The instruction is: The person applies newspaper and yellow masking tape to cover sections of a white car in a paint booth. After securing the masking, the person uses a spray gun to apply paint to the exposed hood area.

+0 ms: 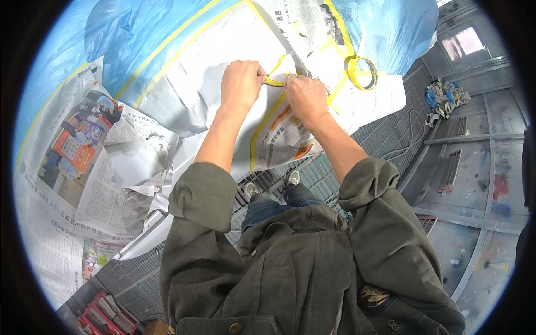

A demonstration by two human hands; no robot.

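My left hand pinches a short curved strip of yellow tape over white paper. My right hand is closed on the same strip, a little to the right. A roll of yellow tape rests on the paper just beyond my right hand. The paper and printed newspaper beneath are edged with bands of yellow tape and lie over blue plastic sheeting. More newspaper sheets, some crumpled, cover the left side.
Below me is a floor grating with a hose lying on it. A metal panel wall runs along the right, with crumpled waste paper near its base. Red racks with folded papers stand at the lower left.
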